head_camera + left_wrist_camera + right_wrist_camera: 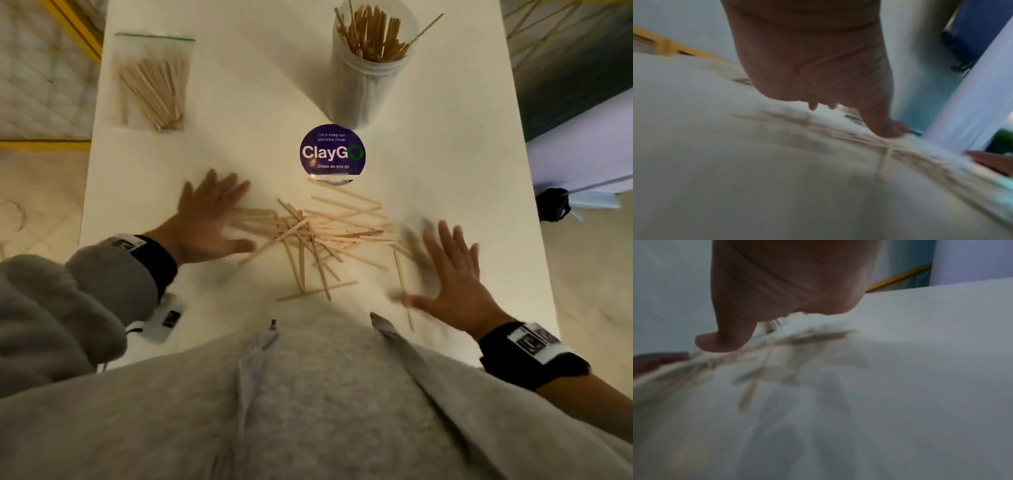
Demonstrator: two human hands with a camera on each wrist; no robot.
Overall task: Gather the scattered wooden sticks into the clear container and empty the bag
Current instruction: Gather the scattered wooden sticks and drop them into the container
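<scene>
A loose heap of flat wooden sticks (pixel 322 236) lies on the white table (pixel 239 113) in front of me. My left hand (pixel 209 219) lies flat with spread fingers at the heap's left edge, touching the sticks. My right hand (pixel 448 270) is flat and spread at the heap's right side, its thumb by a lone stick (pixel 402 287). Neither hand holds anything. The clear container (pixel 370 65) stands upright at the far side with several sticks in it. A clear zip bag (pixel 152 84) with sticks inside lies flat at the far left. Both wrist views are blurred: the left hand's thumb (pixel 885 128) touches sticks (pixel 885 154), and the right hand's thumb (pixel 723 340) hovers near sticks (pixel 760 369).
A round purple ClayGo sticker (pixel 332 154) is stuck to the table between the heap and the container. My grey hoodie (pixel 308 411) covers the near table edge. The floor drops away on both sides of the table.
</scene>
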